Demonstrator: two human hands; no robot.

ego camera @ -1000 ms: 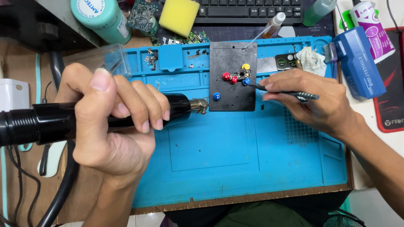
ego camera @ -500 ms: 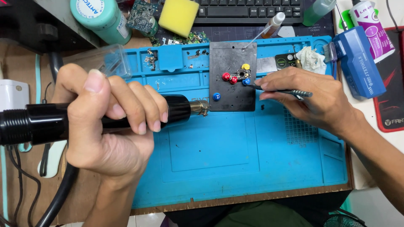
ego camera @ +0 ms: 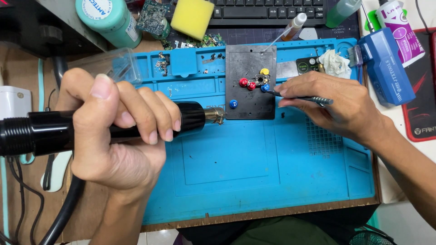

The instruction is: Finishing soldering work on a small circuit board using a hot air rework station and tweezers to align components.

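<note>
My left hand (ego camera: 116,136) wraps its grip around the black hot-air handle (ego camera: 91,129); its nozzle touches the black holder plate's (ego camera: 250,68) left edge. My right hand (ego camera: 331,102) pinches tweezers (ego camera: 299,96) at the plate's right edge.

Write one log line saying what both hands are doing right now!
left hand: grips black hot-air tool | right hand: holds tweezers at small board | black plate on blue mat

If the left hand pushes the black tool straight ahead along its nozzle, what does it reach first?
Probably the black plate on the blue mat: the tool in the left hand points its metal nozzle at the plate's lower left edge. Whether the nozzle is above the plate is unclear.
</note>
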